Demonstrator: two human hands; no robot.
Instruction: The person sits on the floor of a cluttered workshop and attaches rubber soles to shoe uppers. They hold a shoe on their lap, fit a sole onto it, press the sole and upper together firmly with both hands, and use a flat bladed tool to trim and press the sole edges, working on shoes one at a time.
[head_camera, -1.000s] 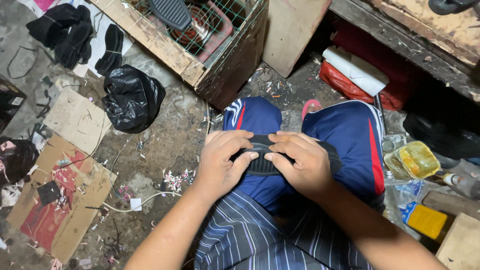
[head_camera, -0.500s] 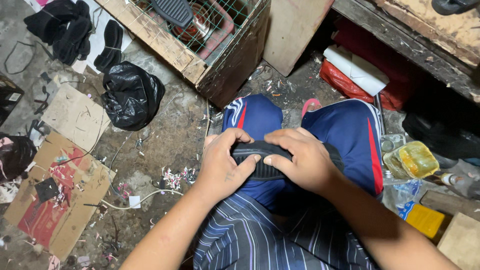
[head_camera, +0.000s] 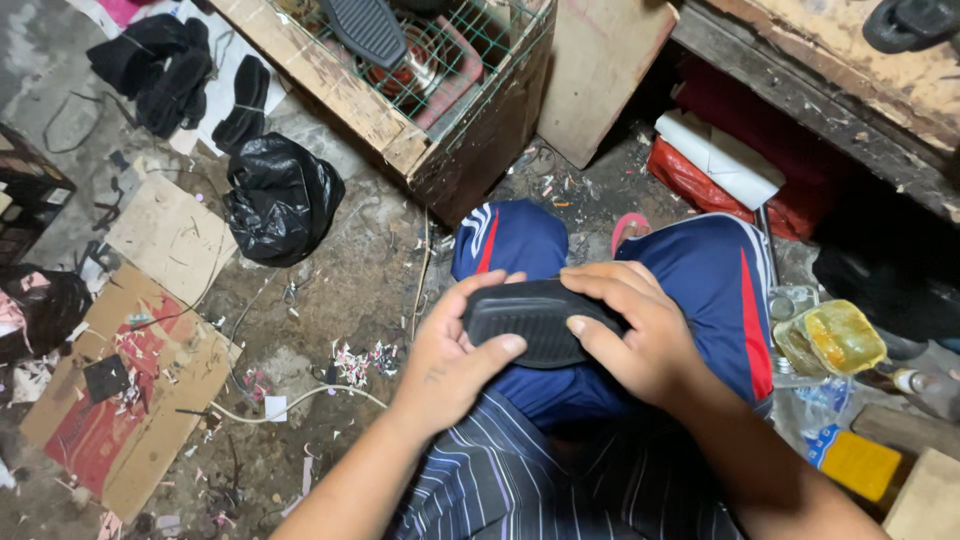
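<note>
Both hands clamp a black sole (head_camera: 535, 318) over my lap. L hand (head_camera: 455, 355) wraps its near-left end, thumb pressed on the ribbed face, fingers curled behind. R hand (head_camera: 640, 335) covers the right end from above, fingers bent over the top edge, thumb tip on the ribbed face. Sole lies roughly level, ribbed side toward me, just above the blue shorts (head_camera: 700, 290) w/ red stripe. Striped shirt (head_camera: 520, 480) fills the bottom edge.

On the floor (head_camera: 360, 280): black bag (head_camera: 280, 200) well left of the hands, flat cardboard (head_camera: 120, 400) near the bottom-left corner, paper scraps between it and my knee. Wooden crate (head_camera: 440, 130) w/ green wire mesh top sits just ahead of the knees, another ribbed sole (head_camera: 365, 25) resting on it. Yellow tub (head_camera: 835, 335) just beside my right thigh, yellow box (head_camera: 860, 465) nearer the bottom-right corner.
</note>
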